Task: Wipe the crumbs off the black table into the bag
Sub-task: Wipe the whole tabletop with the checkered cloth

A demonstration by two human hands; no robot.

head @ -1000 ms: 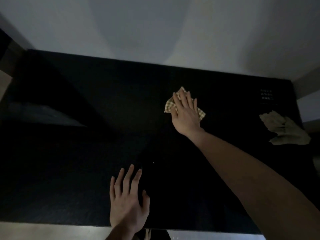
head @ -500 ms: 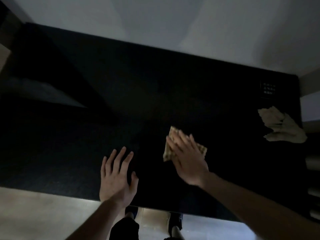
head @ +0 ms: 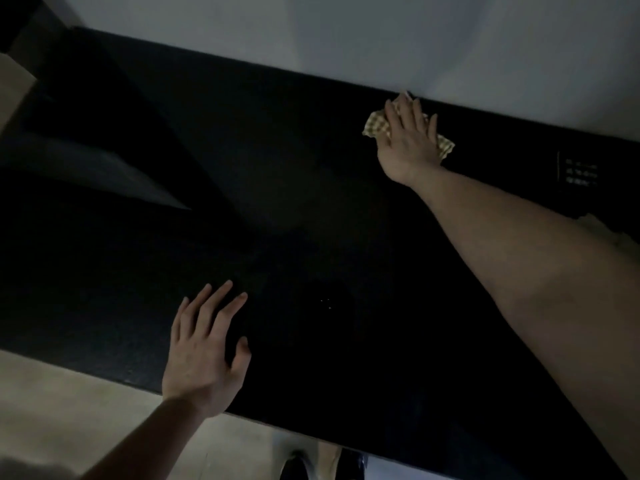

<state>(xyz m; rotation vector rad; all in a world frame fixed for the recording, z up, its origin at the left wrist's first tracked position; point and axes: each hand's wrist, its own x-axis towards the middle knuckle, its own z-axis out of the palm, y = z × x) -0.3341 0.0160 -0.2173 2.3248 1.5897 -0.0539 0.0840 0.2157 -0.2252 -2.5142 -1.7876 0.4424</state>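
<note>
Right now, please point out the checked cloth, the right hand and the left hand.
checked cloth (head: 374, 125): head view, its left corner showing beside the hand.
right hand (head: 408, 143): head view, back of the hand.
left hand (head: 204, 355): head view, back of the hand.

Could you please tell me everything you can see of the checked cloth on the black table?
The checked cloth is a small piece of soft fabric in a yellow and pale check. It lies crumpled flat on the black table, close to the far edge by the wall. The right hand presses on it with straight, spread fingers and hides its middle, so only a corner on either side of the hand shows.
</note>
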